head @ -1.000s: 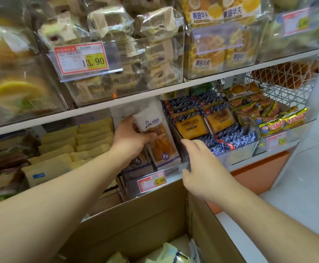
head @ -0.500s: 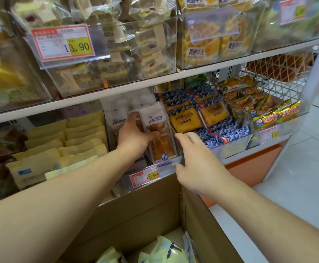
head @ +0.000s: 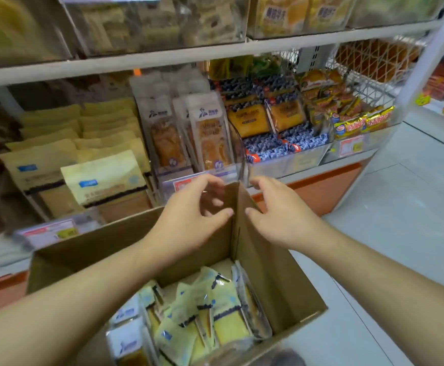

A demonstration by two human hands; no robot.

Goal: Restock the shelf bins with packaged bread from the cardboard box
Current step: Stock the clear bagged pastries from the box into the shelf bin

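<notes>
- The cardboard box (head: 125,241) is sitting open below the shelf (head: 136,63), holding a jumble of pale yellow bread packs (head: 202,310) and a few white-labelled ones (head: 125,342), lying tilted at mixed angles.
- The clear shelf bin (head: 238,157) above the box's far corner is holding white-labelled bread packs (head: 210,136) standing upright, long axis vertical, labels facing out.
- Neighbouring bins are carrying tan pouches (head: 104,178) and blue-patterned packs (head: 276,143).
- The left hand (head: 189,217) is hovering over the box's far corner, fingers loosely curled, its grip holding nothing.
- The right hand (head: 276,210) is mirroring it just outside the box's corner, fingers relaxed, also gripping nothing.
</notes>
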